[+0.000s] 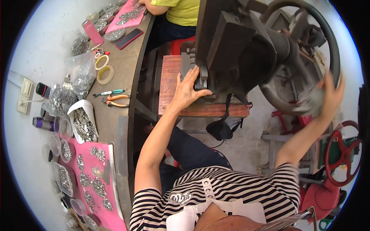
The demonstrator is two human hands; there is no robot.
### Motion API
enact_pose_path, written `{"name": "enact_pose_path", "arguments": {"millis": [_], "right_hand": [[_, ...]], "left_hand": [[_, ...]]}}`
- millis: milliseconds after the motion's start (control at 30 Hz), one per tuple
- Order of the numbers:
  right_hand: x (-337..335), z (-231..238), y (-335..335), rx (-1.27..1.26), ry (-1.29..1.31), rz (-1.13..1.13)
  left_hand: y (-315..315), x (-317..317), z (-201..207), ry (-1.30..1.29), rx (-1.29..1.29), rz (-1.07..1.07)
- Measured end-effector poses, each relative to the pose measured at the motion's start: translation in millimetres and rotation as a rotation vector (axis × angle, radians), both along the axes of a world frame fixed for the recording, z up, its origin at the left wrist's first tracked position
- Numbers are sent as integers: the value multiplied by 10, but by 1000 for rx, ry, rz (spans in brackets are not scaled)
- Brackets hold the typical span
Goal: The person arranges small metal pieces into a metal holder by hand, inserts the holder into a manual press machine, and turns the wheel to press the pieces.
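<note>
A dark metal hand press stands on a red-brown wooden block in front of me. My left hand lies on the metal die fixture at the press's foot, fingers stretched and thumb apart. The fingertips reach beside a small steel block; any small part under them is hidden. Over at the right, my right hand is closed on the rim of the press's large black handwheel. That hand and the wheel's lower part are smeared by motion.
Along the left runs a workbench with pliers, tape rolls, a phone and a white scoop of metal parts. More parts lie on a pink mat. A co-worker in yellow sits ahead. A red handwheel stands right.
</note>
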State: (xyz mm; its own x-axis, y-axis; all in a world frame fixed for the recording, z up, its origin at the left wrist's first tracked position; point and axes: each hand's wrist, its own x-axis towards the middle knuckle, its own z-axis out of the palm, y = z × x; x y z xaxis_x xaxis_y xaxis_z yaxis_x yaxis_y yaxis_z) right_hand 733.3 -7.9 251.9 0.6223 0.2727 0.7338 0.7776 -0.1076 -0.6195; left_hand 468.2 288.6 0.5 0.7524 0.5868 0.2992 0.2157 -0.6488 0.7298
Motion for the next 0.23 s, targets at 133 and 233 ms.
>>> {"name": "enact_pose_path", "arguments": {"millis": [133, 233], "right_hand": [[-326, -774, -114, 62, -54, -264], [-15, -181, -186, -241, 10, -201]], "left_hand": [[-45, 4, 12, 48, 0, -50], [138, -122, 49, 16, -35, -117]]}}
